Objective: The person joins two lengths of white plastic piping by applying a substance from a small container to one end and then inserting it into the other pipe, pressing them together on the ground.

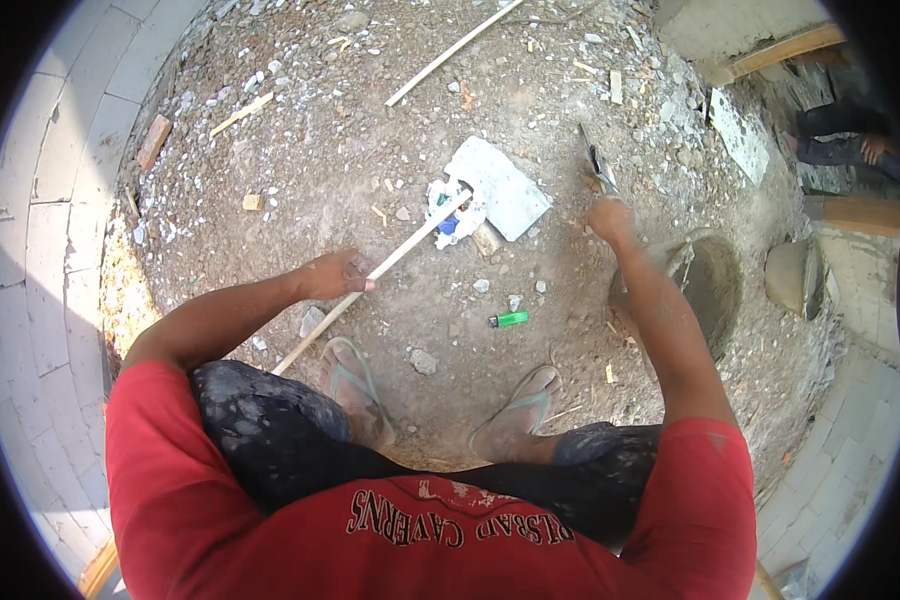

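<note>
My left hand (pixel 338 274) is closed round a long, thin, pale wooden stick (pixel 410 242), which slants from beside my left foot up to the middle. Its far end lies over a crumpled white wrapper (pixel 453 222) with blue on it. A flat whitish slab (pixel 505 187) with a broken edge lies beside the wrapper. Out to the right, my right hand (pixel 610 215) grips a narrow metal tool (pixel 601 170) with a dark upper part; blur hides its exact kind. The tool is apart from the stick. Between my feet and the wrapper lies a green lighter (pixel 509 319).
A round tub (pixel 712 300) with grey inside stands partly behind my right forearm, near a grey bowl-shaped container (pixel 796 279). Another stick (pixel 450 56) and a brick piece (pixel 154 142) lie on rubble-strewn dirt. Block walls (pixel 52 240) flank me. Another person's hand (pixel 875 150) shows far right.
</note>
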A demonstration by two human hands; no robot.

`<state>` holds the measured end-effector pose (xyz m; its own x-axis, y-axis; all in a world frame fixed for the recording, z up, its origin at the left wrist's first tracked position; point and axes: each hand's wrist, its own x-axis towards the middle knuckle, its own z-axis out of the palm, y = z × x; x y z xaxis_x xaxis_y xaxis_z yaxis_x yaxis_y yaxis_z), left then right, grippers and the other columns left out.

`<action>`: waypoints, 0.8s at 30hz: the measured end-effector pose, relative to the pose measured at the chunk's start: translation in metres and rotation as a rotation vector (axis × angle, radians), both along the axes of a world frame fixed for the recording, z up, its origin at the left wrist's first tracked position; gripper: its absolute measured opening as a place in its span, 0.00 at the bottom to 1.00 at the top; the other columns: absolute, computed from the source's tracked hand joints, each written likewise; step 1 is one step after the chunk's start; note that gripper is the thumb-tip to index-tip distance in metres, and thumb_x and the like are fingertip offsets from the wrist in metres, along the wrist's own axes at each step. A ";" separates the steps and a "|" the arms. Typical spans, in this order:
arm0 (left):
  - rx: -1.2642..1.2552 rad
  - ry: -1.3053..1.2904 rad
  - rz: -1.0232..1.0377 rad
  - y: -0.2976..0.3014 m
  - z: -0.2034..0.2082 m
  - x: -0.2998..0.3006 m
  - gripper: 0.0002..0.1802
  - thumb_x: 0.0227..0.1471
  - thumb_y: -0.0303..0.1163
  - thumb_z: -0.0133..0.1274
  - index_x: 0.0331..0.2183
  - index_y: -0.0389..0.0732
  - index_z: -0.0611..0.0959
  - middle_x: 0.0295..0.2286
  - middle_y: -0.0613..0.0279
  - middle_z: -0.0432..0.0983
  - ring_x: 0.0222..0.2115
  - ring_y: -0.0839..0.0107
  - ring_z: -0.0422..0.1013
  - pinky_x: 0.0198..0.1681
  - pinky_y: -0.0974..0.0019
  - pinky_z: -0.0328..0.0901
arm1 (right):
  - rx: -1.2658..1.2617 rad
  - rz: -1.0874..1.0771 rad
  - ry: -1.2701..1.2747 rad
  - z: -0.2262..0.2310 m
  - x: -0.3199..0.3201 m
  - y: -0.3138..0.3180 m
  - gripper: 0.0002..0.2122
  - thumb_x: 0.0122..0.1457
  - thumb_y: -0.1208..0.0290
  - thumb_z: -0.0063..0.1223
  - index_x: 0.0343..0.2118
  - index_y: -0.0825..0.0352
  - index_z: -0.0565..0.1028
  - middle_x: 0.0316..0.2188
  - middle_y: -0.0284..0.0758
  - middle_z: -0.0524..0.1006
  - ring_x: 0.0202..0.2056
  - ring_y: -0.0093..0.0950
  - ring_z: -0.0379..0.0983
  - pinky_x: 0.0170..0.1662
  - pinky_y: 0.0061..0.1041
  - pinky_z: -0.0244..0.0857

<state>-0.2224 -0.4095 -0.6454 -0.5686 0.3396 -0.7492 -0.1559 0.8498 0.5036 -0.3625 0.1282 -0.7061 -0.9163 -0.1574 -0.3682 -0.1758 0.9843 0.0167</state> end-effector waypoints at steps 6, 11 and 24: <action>-0.115 0.066 -0.027 -0.033 0.037 0.045 0.39 0.53 0.51 0.64 0.58 0.42 0.67 0.43 0.45 0.78 0.41 0.47 0.78 0.47 0.50 0.70 | -0.047 -0.255 0.087 0.062 -0.070 0.018 0.16 0.61 0.66 0.44 0.37 0.71 0.83 0.40 0.53 0.81 0.44 0.51 0.79 0.49 0.47 0.72; -0.001 0.219 0.274 -0.006 0.011 0.094 0.41 0.53 0.46 0.66 0.59 0.41 0.63 0.39 0.48 0.77 0.37 0.54 0.78 0.40 0.55 0.71 | 0.014 -0.422 0.037 0.086 -0.084 0.015 0.17 0.61 0.67 0.44 0.45 0.71 0.80 0.47 0.51 0.80 0.49 0.48 0.78 0.51 0.45 0.72; 0.132 0.275 0.601 0.001 -0.015 0.115 0.18 0.53 0.33 0.66 0.42 0.37 0.78 0.30 0.62 0.78 0.30 0.73 0.74 0.34 0.66 0.69 | 0.099 -0.344 0.075 0.081 -0.093 0.017 0.15 0.60 0.75 0.49 0.48 0.66 0.80 0.51 0.43 0.80 0.52 0.42 0.78 0.50 0.41 0.74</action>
<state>-0.1078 -0.4090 -0.6601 -0.8515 -0.0164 -0.5242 -0.4338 0.5836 0.6865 -0.4553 0.1449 -0.6251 -0.9345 0.1973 -0.2964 0.1703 0.9787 0.1147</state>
